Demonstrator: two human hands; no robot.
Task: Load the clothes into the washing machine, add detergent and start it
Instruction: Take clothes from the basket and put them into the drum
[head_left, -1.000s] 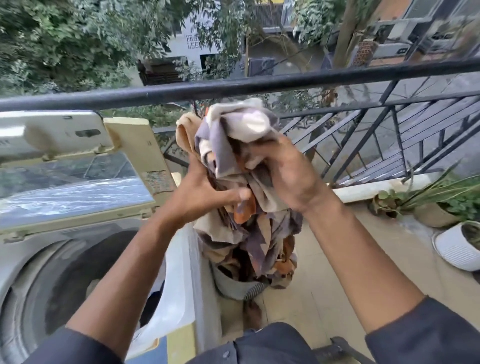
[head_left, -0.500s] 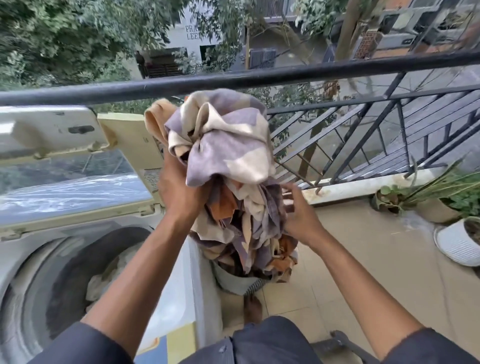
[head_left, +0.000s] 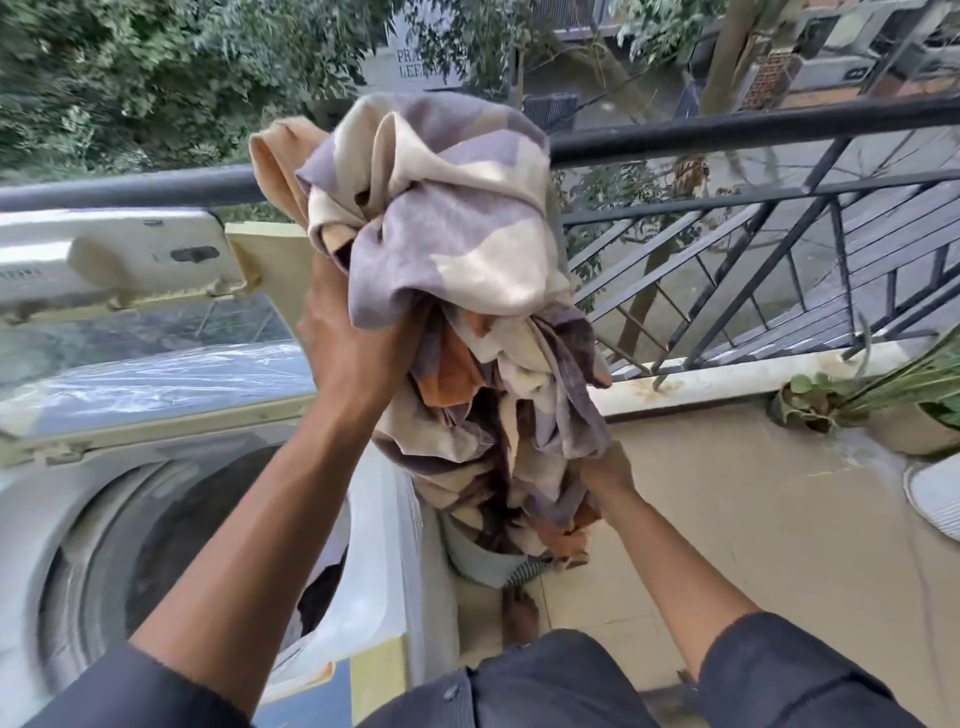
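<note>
Both hands, left hand (head_left: 353, 358) high, right hand (head_left: 605, 475) low, grip the bundled cloth (head_left: 467, 291) hanging vertically.

A bunched cloth (head_left: 457, 270), patterned lilac, cream and rust, hangs in the air just right of the open top-loading washing machine (head_left: 104, 509).

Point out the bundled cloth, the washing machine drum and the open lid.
bundled cloth (head_left: 457, 244): head view, upper lilac-and-cream folds.
washing machine drum (head_left: 171, 525): head view, dark inner wall.
open lid (head_left: 156, 358): head view, transparent panel.
</note>
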